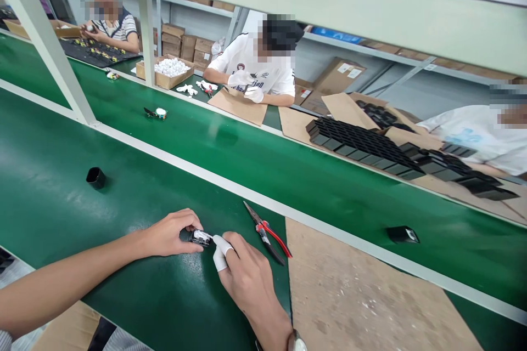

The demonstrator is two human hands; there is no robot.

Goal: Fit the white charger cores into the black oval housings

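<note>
Device (201, 237), black-and-white: lay between the hands, at the bench (164, 296), near pliers (263, 228). Left hand (175, 233): grasped its dark end. Right hand (249, 271), white finger cots (223, 245): was at the other end, grip unclear. Judged light, stiff-shelled, fragile where open; casing sides offered the safest hold.
</note>
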